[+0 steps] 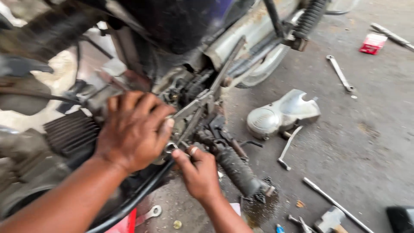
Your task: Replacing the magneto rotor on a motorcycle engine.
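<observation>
Both forearms enter from the bottom edge. Left hand (133, 129) lies flat over the side of the motorcycle engine (69, 138), fingers bent and pressing on a part that it hides; I cannot tell if it grips something. Right hand (198, 170) is closed around a small metal part just below the left fingers, and what it pinches is too blurred to name. Beside it the rubber footrest (237, 170) sticks out toward the floor. A black cable (138, 198) curves under the wrists. Further out, on the grey concrete floor (366, 142), lie a silver engine cover (280, 114), a long rod (336, 203) and a hammer (330, 220) cut by the lower edge. Far away rest a spanner (340, 73) and a red box (373, 43). Open floor stays to the right.
</observation>
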